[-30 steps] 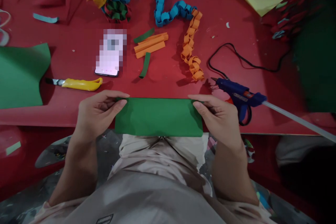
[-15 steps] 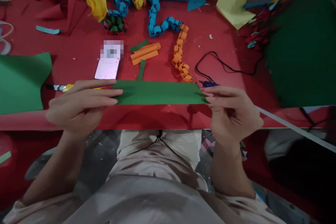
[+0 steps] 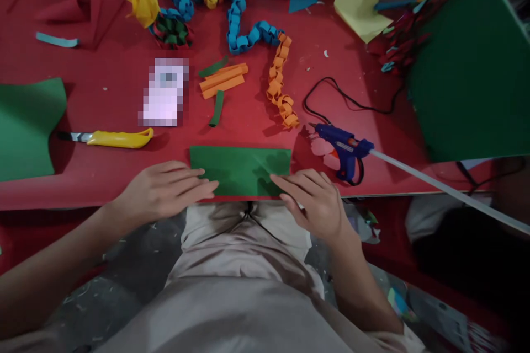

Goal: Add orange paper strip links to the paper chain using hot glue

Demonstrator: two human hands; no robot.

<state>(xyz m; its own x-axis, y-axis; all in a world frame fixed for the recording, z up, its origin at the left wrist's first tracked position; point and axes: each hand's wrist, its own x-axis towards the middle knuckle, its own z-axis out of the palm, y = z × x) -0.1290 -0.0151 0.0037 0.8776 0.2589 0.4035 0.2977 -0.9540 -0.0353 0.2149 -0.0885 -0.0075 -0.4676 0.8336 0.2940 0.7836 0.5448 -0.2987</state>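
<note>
While the green sheet (image 3: 240, 162) lies at twelve o'clock by the table's (image 3: 252, 127) near edge, my left hand (image 3: 171, 190), fingers outstretched, and right hand (image 3: 314, 201), thumb apart, touch its ends at eleven and one. Even, gentle pressure should keep it flat.

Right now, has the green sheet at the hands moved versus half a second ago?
Yes: in view, the green sheet is farther from the orange strips, nearer the table's front edge.

Two hands (image 3: 159, 190), one knife (image 3: 118, 138), one glue gun (image 3: 342, 143)
</note>
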